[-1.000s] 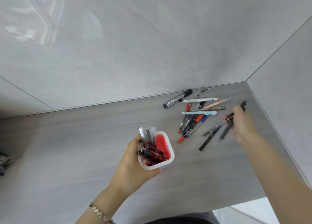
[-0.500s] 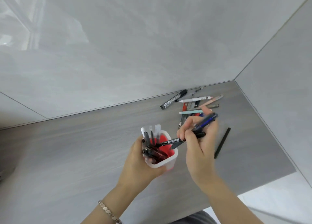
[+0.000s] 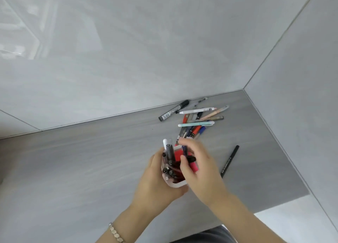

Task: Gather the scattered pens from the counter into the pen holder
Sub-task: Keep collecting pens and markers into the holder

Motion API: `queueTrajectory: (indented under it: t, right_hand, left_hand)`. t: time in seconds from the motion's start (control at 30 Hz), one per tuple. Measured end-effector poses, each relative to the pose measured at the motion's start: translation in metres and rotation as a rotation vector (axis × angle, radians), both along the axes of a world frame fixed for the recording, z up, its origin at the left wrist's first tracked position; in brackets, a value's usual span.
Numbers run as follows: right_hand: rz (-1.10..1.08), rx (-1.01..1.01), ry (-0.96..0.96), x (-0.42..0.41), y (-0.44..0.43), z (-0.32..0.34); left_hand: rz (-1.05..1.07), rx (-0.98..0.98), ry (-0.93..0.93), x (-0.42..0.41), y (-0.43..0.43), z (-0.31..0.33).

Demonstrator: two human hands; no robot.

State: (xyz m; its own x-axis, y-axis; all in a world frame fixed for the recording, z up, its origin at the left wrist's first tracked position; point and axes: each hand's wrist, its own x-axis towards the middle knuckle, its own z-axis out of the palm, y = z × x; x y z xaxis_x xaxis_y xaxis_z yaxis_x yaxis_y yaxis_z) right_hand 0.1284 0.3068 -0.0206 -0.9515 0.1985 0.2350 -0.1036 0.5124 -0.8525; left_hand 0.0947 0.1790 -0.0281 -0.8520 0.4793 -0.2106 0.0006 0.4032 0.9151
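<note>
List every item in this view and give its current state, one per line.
White pen holder with red inside: upright, partly filled, gripped by left hand.
Right hand: over the holder, fingers closed on dark pens.
Lone black pen: flat on grey counter.
Black marker: flat by the wall.
Mixed pen pile: still uncollected.

Grey wood-grain bench (image 3: 91, 169), set into a tiled corner. Loose pile of pens (image 3: 196, 122) lies near that corner; black marker (image 3: 173, 110) just left of pile, lone black pen (image 3: 229, 161) apart below it.
</note>
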Motion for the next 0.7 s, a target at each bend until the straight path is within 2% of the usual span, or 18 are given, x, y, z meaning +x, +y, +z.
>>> queueTrajectory:
  t: [0.07,0.1,0.2,0.27,0.3,0.33,0.4,0.43,0.47,0.6,0.63,0.7]
  right_hand:
    - [0.018,0.241,0.056,0.006,0.018,-0.008]
    - [0.033,0.295,0.078,0.010,0.027,-0.010]
    - [0.058,0.266,0.131,0.024,0.063,-0.010]
    - [-0.102,0.158,0.048,0.028,0.094,-0.013]
    - [-0.210,0.111,-0.081,0.026,0.111,-0.017]
    - [-0.290,0.105,-0.303,0.023,0.127,-0.022]
    - [-0.323,0.237,-0.843,0.015,0.148,-0.036]
    - [-0.296,0.310,-0.992,0.013,0.151,-0.043]
    - [-0.278,0.355,-1.044,0.010,0.151,-0.049]
    - [-0.295,0.363,-0.957,0.000,0.136,-0.067]
    - [-0.294,0.293,-0.945,-0.005,0.133,-0.067]
    - [-0.319,0.006,-0.923,-0.017,0.126,-0.066]
  left_hand:
    - [0.026,-0.009,0.025,0.010,0.018,0.000]
    - [0.043,-0.021,0.029,0.015,0.025,-0.001]
    - [0.121,-0.064,0.020,0.027,0.038,-0.008]
    - [0.191,-0.075,-0.022,0.031,0.042,-0.011]
    - [0.219,-0.086,-0.032,0.033,0.043,-0.012]
    - [0.241,-0.101,-0.030,0.035,0.043,-0.013]
    - [0.280,-0.126,-0.012,0.038,0.044,-0.011]
    - [0.304,-0.139,-0.009,0.039,0.044,-0.009]
    - [0.328,-0.144,-0.008,0.039,0.043,-0.007]
    - [0.379,-0.137,-0.010,0.036,0.040,-0.001]
    - [0.386,-0.142,-0.013,0.035,0.037,-0.001]
    - [0.387,-0.160,-0.027,0.032,0.032,-0.004]
